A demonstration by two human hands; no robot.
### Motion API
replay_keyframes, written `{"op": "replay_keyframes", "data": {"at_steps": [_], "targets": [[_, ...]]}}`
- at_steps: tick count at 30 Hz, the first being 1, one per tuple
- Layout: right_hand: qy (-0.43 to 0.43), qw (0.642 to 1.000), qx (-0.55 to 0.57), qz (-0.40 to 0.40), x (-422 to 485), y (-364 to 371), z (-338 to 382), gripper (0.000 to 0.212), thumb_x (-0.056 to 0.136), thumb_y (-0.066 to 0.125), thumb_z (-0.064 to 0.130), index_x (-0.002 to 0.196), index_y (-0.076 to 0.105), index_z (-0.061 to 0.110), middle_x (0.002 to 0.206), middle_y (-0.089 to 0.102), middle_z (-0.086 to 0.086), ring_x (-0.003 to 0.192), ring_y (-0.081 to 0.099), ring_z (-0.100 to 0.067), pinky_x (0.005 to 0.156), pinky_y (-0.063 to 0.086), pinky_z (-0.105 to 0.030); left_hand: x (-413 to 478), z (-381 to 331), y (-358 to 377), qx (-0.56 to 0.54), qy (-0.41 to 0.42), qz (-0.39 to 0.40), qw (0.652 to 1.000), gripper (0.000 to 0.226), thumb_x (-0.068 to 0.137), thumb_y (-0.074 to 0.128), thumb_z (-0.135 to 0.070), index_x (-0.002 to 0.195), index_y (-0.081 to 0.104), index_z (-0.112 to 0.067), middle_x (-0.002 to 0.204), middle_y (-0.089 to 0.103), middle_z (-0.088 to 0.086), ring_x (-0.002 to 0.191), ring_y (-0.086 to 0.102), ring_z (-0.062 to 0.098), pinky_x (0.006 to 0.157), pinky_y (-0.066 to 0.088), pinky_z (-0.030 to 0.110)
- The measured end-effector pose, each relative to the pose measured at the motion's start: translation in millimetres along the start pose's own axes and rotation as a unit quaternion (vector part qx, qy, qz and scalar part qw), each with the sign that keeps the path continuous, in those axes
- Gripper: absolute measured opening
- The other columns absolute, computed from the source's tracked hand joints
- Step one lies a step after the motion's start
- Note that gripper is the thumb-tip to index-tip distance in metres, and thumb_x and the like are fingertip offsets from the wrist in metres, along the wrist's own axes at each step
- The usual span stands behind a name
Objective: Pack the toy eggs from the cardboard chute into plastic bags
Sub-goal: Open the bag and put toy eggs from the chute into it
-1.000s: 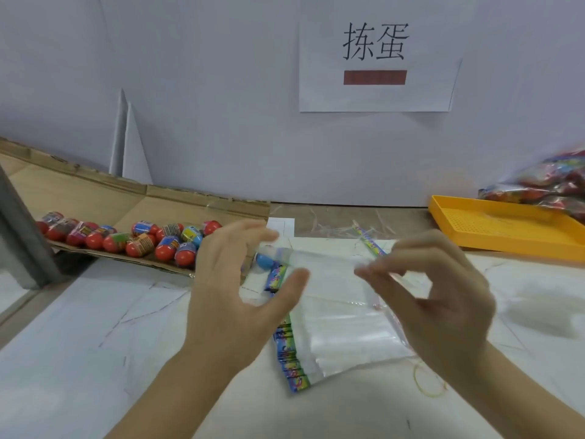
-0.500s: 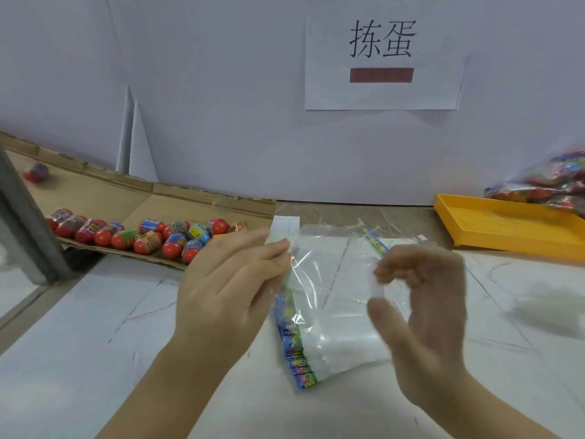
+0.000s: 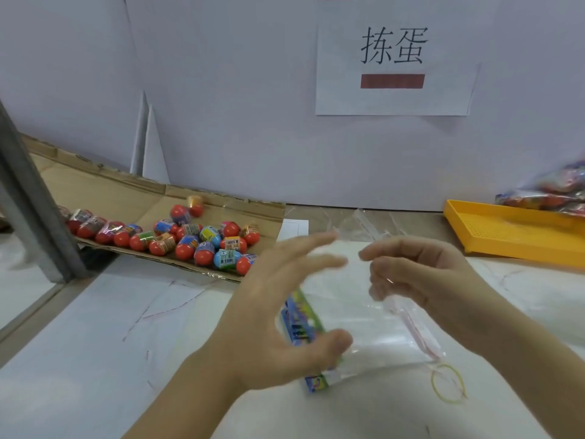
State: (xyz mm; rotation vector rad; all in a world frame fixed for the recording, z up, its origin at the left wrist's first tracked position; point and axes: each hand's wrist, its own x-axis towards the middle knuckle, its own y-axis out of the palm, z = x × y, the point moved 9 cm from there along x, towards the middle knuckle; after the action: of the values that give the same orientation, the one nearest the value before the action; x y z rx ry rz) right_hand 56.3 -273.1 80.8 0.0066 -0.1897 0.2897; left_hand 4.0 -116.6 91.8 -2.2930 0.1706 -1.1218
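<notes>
Plastic bag in right hand, left splayed

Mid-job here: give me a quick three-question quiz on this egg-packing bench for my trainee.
1. True or false: the loose toy eggs lie in the yellow tray.
2. What lies on the table by the near corner of the clear plastic bag? A. scissors B. a yellow rubber band C. a tape roll
3. Fill in: the right hand pinches the ___, while the left hand is open with its fingers spread.

Key: 1 false, they lie on the cardboard chute; 2 B; 3 plastic bag.
</notes>
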Motion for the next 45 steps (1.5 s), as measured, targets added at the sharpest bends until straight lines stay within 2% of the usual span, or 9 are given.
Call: {"op": "replay_keyframes", "data": {"at_steps": [3,6,10,16,20,26,36,41,45], "targets": [[0.022,0.985,0.012,0.168,-4.4,30.2,-2.7,0.017,0.070,0.079,0.024,0.086,0.076,0.016,0.069,0.068,-0.009,0.065,0.065,-0.021,0.067,0.053,-0.026,-1.6,16.1,3.4,-0.076,-0.104,0.016,0.992,0.090,0.066,0.074,-0.061,0.142,0.025,-0.057,0.152,0.028,-0.029,0.142,0.025,-0.002,0.107,0.029,0.027],[0.028,0.969,0.047,0.243,-5.1,55.8,-9.2,0.013,0.077,0.076,0.020,0.089,0.075,0.017,0.072,0.069,-0.005,0.067,0.067,-0.017,0.067,0.053,-0.025,0.8,20.8,16.6,-0.175,-0.143,0.050,0.973,0.047,0.067,0.076,-0.054,0.111,0.060,-0.051,0.126,0.060,-0.025,0.125,0.050,-0.003,0.100,0.040,0.026],[0.018,0.983,0.055,0.177,15.9,53.2,-3.6,0.014,0.070,0.080,0.018,0.084,0.076,0.017,0.073,0.070,-0.012,0.061,0.067,-0.022,0.056,0.055,-0.031,4.5,42.0,-2.7,-0.330,-0.201,-0.059,0.921,0.018,0.066,0.082,-0.035,0.068,0.067,-0.025,0.074,0.069,0.003,0.073,0.067,0.021,0.072,0.057,0.034],[-0.013,0.991,-0.031,0.128,43.7,58.4,9.1,0.021,0.071,0.078,0.020,0.092,0.074,0.018,0.073,0.071,-0.009,0.057,0.065,-0.020,0.044,0.049,-0.025,-7.0,71.2,7.3,-0.383,-0.368,0.027,0.846,0.024,0.063,0.079,-0.032,0.081,0.079,-0.016,0.084,0.075,0.012,0.047,0.065,0.016,0.046,0.053,0.024],[-0.043,0.994,-0.095,-0.045,78.2,42.6,-9.6,0.018,0.092,0.060,0.013,0.101,0.067,0.027,0.090,0.068,0.000,0.072,0.064,-0.016,0.060,0.055,-0.031,-10.3,92.9,-13.8,-0.356,-0.392,-0.075,0.845,0.025,0.053,0.079,-0.033,0.070,0.079,-0.015,0.077,0.076,0.009,0.056,0.069,0.016,0.050,0.055,0.024],[-0.032,0.800,-0.591,0.099,92.8,79.8,-67.3,0.018,0.091,0.055,0.046,0.083,0.054,0.030,0.097,0.058,0.008,0.099,0.056,-0.022,0.092,0.034,-0.039,-15.1,109.0,-26.9,-0.325,-0.400,-0.138,0.846,0.037,0.043,0.084,-0.029,0.073,0.077,-0.009,0.087,0.075,0.018,0.073,0.073,0.025,0.057,0.058,0.026],[-0.054,0.831,-0.553,0.014,96.6,73.5,-71.6,0.020,0.095,0.052,0.035,0.111,0.049,0.023,0.107,0.059,0.007,0.111,0.053,-0.016,0.114,0.002,-0.048,-12.4,99.9,-22.9,-0.297,-0.386,-0.136,0.863,0.034,0.041,0.084,-0.033,0.073,0.079,-0.022,0.078,0.076,0.011,0.057,0.070,0.017,0.054,0.058,0.025],[-0.132,0.947,-0.221,-0.191,97.5,31.4,-13.7,0.018,0.088,0.067,0.024,0.104,0.059,0.027,0.097,0.051,0.010,0.081,0.052,0.007,0.088,0.041,-0.020,-11.0,96.7,-30.4,-0.278,-0.368,-0.162,0.872,0.029,0.042,0.083,-0.034,0.069,0.078,-0.024,0.070,0.074,0.011,0.054,0.069,0.017,0.050,0.054,0.020],[-0.140,0.989,-0.043,-0.034,92.9,41.3,32.8,0.006,0.086,0.068,0.028,0.090,0.067,0.032,0.077,0.063,0.015,0.059,0.053,-0.002,0.063,0.048,-0.017,-10.8,94.4,-32.0,-0.261,-0.351,-0.198,0.877,0.021,0.048,0.082,-0.032,0.069,0.077,-0.028,0.063,0.072,0.006,0.051,0.067,0.014,0.047,0.050,0.019]]}}
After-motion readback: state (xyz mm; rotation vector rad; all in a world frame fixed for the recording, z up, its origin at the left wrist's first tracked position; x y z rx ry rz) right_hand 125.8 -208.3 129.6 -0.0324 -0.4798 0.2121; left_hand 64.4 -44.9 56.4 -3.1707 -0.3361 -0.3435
